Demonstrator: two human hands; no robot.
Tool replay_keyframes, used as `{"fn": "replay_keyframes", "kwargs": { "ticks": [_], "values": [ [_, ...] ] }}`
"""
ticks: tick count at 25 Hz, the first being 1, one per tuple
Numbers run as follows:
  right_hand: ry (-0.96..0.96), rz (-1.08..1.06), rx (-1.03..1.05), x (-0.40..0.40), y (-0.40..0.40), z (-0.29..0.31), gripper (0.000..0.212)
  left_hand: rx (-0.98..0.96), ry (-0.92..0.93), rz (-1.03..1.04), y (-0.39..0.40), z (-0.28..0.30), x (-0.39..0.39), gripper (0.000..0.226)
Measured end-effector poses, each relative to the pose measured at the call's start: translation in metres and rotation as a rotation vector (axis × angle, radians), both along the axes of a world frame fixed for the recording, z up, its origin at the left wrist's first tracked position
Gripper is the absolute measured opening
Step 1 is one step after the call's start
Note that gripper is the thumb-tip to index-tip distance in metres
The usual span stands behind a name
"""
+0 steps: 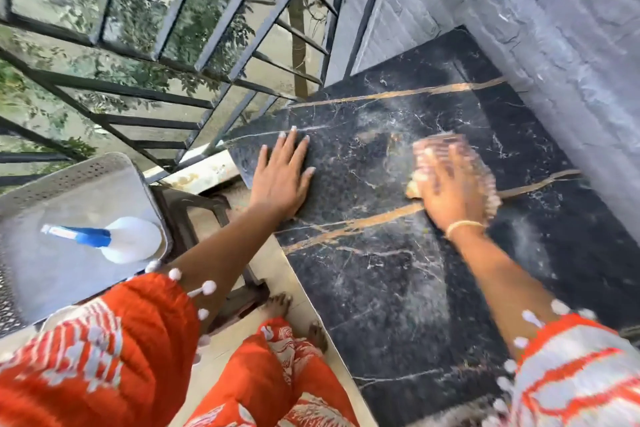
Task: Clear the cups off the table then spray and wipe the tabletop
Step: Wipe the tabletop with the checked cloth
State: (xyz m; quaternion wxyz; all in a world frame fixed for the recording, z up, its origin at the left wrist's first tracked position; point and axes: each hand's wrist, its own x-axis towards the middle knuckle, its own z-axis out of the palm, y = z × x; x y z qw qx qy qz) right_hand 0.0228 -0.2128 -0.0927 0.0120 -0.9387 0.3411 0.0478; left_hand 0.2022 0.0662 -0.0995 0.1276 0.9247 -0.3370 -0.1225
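The tabletop (pixel 381 288), dark marble against the grey wall (pixel 554 45), is running its long axis away from the person, no cups showing on it. The right hand (pixel 453 194) is pressing a blurred cloth (pixel 440 149) flat to scrub, while the left hand (pixel 282 173) is lying open, fingers spread, likely bracing. The spray bottle (pixel 114 239) is standing aside on a chair (pixel 69 180), probably parked clear of the wiping

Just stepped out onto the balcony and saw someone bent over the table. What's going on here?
A person is wiping the black marble tabletop. The right hand presses a cloth flat against the surface and is blurred with motion. The left hand rests flat near the table's edge, fingers spread. No cups are on the table in view. A spray bottle stands on a grey chair to the left, and hazy streaks show on the marble.
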Motion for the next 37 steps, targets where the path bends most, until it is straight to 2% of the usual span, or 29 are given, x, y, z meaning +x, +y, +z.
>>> {"fn": "replay_keyframes", "kwargs": {
  "ticks": [2, 4, 6, 8, 12, 14, 16, 17, 21, 24, 27, 29, 33, 35, 37],
  "values": [
    [0.005, -0.211, -0.001, -0.027, -0.036, -0.001, 0.066, 0.043, -0.021, -0.002, -0.007, -0.007, -0.007, 0.06],
    [-0.012, -0.361, 0.0, -0.021, -0.028, 0.0, 0.063, 0.061, -0.056, 0.008, -0.006, -0.012, -0.009, 0.059],
    [-0.05, -0.319, 0.054, 0.0, 0.015, 0.01, 0.056, 0.052, -0.069, 0.003, -0.004, -0.013, -0.008, 0.058],
    [-0.106, -0.036, 0.089, 0.006, 0.081, 0.014, 0.056, 0.054, -0.069, -0.007, -0.003, -0.011, -0.008, 0.057],
    [0.043, 0.639, 0.183, -0.038, 0.197, 0.014, 0.055, 0.047, -0.064, -0.013, -0.006, -0.008, -0.009, 0.056],
    [0.078, 0.826, 0.25, -0.051, 0.195, 0.016, 0.053, 0.052, -0.074, -0.019, -0.005, -0.008, -0.009, 0.057],
    [0.079, 0.875, 0.157, -0.045, 0.16, 0.021, 0.054, 0.036, -0.117, -0.103, -0.015, -0.004, -0.016, 0.06],
    [0.109, 0.79, 0.087, -0.041, 0.134, 0.021, 0.054, 0.018, -0.134, -0.163, -0.027, -0.002, -0.021, 0.061],
    [-0.01, 0.066, 0.034, -0.063, -0.005, 0.011, 0.061, -0.062, -0.098, -0.285, -0.086, 0.004, -0.047, 0.059],
    [-0.019, -0.254, -0.013, -0.088, -0.069, 0.002, 0.058, -0.071, -0.064, -0.316, -0.12, 0.002, -0.063, 0.057],
    [-0.049, -0.442, 0.042, -0.078, -0.063, 0.008, 0.056, -0.091, -0.056, -0.303, -0.131, -0.004, -0.07, 0.054],
    [-0.062, -0.292, 0.074, -0.079, -0.023, 0.01, 0.055, -0.11, -0.078, -0.333, -0.134, -0.003, -0.065, 0.053],
    [0.052, 0.357, 0.193, -0.112, 0.071, 0.013, 0.049, -0.091, -0.106, -0.408, -0.161, -0.002, -0.066, 0.055],
    [0.024, 0.626, 0.197, -0.126, 0.06, 0.011, 0.049, -0.078, -0.128, -0.425, -0.175, -0.003, -0.074, 0.056],
    [0.006, 0.687, 0.136, -0.122, 0.008, 0.001, 0.051, -0.069, -0.155, -0.434, -0.179, -0.007, -0.075, 0.055]
  ]
}}
